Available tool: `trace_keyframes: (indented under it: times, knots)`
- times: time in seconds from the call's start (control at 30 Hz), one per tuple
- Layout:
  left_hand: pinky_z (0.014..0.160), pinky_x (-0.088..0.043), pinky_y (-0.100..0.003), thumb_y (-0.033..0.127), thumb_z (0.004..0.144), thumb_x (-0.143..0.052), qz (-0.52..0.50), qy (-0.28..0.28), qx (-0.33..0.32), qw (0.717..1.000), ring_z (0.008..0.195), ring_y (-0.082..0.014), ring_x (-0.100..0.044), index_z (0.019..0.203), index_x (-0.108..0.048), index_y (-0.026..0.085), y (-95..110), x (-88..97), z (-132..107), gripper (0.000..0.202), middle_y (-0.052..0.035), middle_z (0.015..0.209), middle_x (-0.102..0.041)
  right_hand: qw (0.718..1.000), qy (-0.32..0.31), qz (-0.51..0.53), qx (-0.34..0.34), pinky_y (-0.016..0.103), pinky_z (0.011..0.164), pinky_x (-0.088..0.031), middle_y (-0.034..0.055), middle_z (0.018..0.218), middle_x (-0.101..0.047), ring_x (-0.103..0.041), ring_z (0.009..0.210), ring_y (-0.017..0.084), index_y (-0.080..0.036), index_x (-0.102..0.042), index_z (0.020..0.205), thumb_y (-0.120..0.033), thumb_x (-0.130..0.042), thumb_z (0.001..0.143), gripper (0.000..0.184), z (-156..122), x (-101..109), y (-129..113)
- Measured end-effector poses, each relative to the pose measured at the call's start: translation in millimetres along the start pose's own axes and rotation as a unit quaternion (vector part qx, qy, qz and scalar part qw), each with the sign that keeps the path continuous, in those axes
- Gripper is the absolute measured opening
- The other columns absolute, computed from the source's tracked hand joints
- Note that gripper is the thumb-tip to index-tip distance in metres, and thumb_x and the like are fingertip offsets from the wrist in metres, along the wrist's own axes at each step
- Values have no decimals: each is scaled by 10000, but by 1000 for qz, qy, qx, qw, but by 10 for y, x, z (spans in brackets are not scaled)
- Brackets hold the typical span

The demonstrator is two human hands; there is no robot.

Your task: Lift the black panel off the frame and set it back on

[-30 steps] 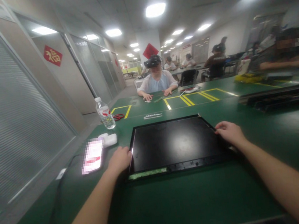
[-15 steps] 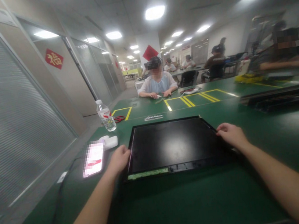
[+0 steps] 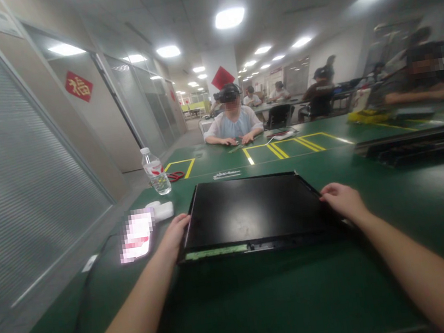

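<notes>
In front of me lies a dark, flat display panel (image 3: 248, 207) with a black frame (image 3: 286, 242) showing along its near side. A pale green strip (image 3: 217, 252) runs along the left part of that near side. My left hand (image 3: 177, 233) is closed on the left edge, thumb and fingers pinching it. At the far right corner region, my right hand (image 3: 342, 202) pinches the right edge. The panel looks slightly raised from its frame at the left. Fingertips under both edges are hidden.
The green table (image 3: 298, 299) carries a lit phone (image 3: 137, 236), a white case (image 3: 164, 211), a water bottle (image 3: 157, 173) and red-handled scissors (image 3: 176, 176) on the left. Dark frames (image 3: 421, 144) lie at right. A person (image 3: 232, 118) sits opposite. A cable (image 3: 80, 307) runs along the left.
The panel's left and near edges have risen a little and now stand off the frame. My left hand has shifted slightly up and left with it; my right hand has barely moved.
</notes>
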State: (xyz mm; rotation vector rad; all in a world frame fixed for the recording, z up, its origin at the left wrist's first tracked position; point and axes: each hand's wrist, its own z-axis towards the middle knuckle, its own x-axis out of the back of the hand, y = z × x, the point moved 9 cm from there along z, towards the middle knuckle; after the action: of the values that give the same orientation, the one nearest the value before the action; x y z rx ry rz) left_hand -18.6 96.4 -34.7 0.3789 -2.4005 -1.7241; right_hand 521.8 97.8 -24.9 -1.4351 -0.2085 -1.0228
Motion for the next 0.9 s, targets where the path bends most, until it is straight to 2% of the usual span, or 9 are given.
trace_keyframes:
  times: [0.17, 0.23, 0.33, 0.5, 0.63, 0.8, 0.9]
  knots:
    - [528, -544, -295, 325, 769, -816, -10, -47, 6, 999, 514, -190, -683, 1307, -476, 270, 2, -66, -35, 638, 28, 696, -696, 1000, 20, -12, 15, 301, 650, -435, 16, 712, -744, -677, 711, 203, -233, -690, 737, -213, -660, 704, 49, 1, 18, -13]
    - [544, -564, -309, 315, 768, -827, -14, -61, 9, 998, 537, -198, -700, 1373, -466, 272, 4, -81, -64, 705, 5, 737, -726, 1000, 18, -12, 17, 302, 656, -437, 12, 716, -745, -675, 712, 202, -234, -695, 749, -209, -655, 710, 61, -1, 12, -16]
    - [570, -579, -303, 308, 759, -851, -16, -72, 8, 997, 600, -209, -730, 1338, -555, 228, 13, -91, -98, 656, -30, 761, -757, 1000, 12, -15, 16, 301, 667, -439, 10, 724, -746, -673, 721, 199, -235, -698, 758, -209, -655, 721, 62, -4, 5, -19]
    - [578, -571, -261, 274, 787, -833, -18, -84, -1, 996, 679, -207, -756, 1190, -695, 168, 50, -123, -142, 440, -72, 806, -792, 999, 8, -40, 20, 291, 651, -425, 12, 742, -736, -659, 721, 192, -234, -703, 758, -216, -674, 726, 46, -11, 0, -37]
    - [573, -575, -253, 200, 845, -747, -21, -76, -9, 997, 676, -198, -760, 1202, -706, 163, 110, -130, -193, 362, -70, 822, -800, 998, 2, -49, 26, 292, 651, -429, 7, 749, -731, -652, 717, 189, -237, -704, 784, -225, -662, 741, 62, -9, -20, -33]
    - [565, -583, -252, 44, 816, -605, -38, -79, 6, 996, 684, -196, -767, 1241, -695, 166, 152, -173, -241, 452, -58, 860, -809, 997, 0, -66, 39, 298, 645, -426, 9, 771, -734, -642, 709, 187, -234, -708, 813, -218, -642, 752, 91, -7, -48, -38]
    - [578, -595, -268, 97, 861, -565, -57, -72, 11, 996, 714, -210, -773, 1188, -713, 142, 149, -182, -239, 361, -82, 890, -809, 997, -2, -69, 38, 299, 645, -424, 16, 790, -737, -641, 715, 188, -231, -713, 824, -213, -638, 764, 98, -17, -59, -53]
